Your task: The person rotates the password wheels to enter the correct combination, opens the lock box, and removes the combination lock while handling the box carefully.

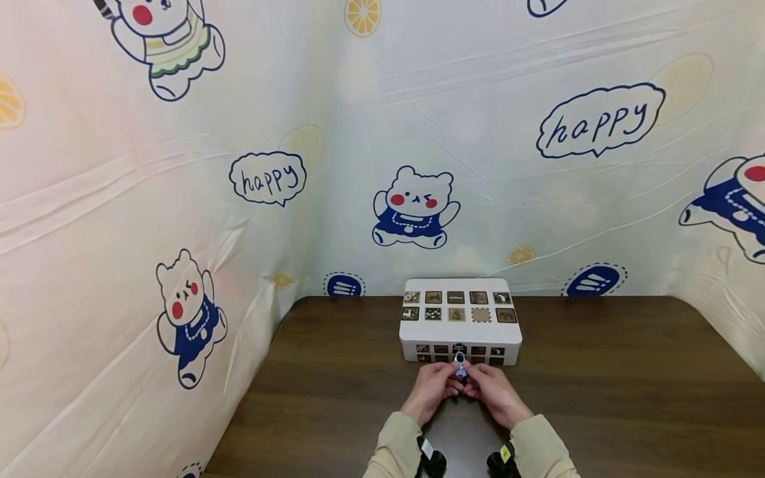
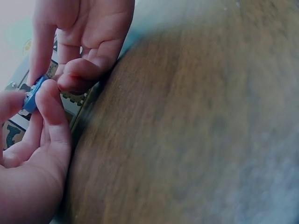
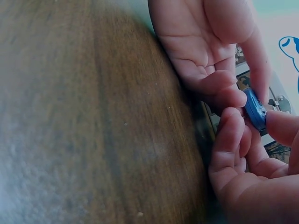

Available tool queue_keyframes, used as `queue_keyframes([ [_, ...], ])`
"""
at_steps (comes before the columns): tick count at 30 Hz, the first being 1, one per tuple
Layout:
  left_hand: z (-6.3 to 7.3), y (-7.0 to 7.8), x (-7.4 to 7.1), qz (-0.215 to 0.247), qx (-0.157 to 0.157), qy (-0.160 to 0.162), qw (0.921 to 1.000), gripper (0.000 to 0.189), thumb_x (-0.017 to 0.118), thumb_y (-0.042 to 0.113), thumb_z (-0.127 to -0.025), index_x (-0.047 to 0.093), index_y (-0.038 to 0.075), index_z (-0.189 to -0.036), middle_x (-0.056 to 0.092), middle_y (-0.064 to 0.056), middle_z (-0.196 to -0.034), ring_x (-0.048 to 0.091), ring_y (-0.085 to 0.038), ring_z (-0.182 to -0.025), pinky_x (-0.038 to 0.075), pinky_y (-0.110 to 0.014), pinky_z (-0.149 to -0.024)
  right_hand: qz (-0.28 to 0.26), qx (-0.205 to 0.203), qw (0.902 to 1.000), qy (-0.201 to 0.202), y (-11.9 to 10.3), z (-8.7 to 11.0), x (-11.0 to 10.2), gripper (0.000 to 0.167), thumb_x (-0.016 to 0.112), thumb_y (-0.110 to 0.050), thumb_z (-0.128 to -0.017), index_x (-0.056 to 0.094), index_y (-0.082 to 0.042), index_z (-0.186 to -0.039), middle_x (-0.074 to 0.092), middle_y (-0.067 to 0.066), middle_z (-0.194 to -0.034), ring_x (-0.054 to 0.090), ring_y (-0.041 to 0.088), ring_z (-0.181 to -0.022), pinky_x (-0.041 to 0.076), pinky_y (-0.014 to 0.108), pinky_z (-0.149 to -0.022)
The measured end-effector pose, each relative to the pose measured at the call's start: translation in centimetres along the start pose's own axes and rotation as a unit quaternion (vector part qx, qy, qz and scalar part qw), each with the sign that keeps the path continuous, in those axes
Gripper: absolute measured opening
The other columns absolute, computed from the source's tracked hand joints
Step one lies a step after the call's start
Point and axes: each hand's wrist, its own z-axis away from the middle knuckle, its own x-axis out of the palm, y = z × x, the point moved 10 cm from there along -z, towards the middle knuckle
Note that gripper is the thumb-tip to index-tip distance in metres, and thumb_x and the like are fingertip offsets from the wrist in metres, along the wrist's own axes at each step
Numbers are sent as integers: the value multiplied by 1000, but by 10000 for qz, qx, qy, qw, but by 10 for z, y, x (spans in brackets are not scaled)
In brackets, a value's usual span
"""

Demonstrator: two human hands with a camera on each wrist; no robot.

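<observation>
Both hands meet at the front of a white box (image 1: 460, 335) printed with small square pictures. Between their fingertips is a small blue piece (image 3: 254, 111) with a thick rim and a pale, patterned face; from the head it looks blue and white. My left hand (image 1: 435, 386) pinches one side of it with thumb and curled fingers, and my right hand (image 1: 493, 392) pinches the other. A dark clasp (image 1: 459, 348) on the box front sits just above the piece. Whether the piece hangs from that clasp, I cannot tell.
The box stands at the back edge of a dark wooden table (image 1: 597, 372). Behind and to the left hangs a pale cloth (image 1: 335, 219) printed with bears, orange slices and the word happy. A black device (image 1: 435, 463) is strapped at the left wrist, another (image 1: 501, 463) at the right.
</observation>
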Motion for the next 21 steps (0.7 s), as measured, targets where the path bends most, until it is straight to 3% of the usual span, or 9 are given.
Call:
queue_keyframes([
  [7,-2,-4,-3,233,-155,108,9996,32,54,26,-95,64,-4,-101,63,0,-69,60,-6,-59,51,-18,-56,18,24,10000,72,1,-2,-1,23,51,-19,-100,57,1,-92,55,2,-75,55,10,-67,51,20,-63],
  [21,-1,1,2,-50,86,89,9999,23,59,16,-91,67,-5,-95,61,2,-62,57,-4,-54,47,-15,-51,70,-50,9999,60,2,-2,-1,25,52,-20,-99,57,5,-97,56,1,-77,55,10,-68,51,20,-63],
])
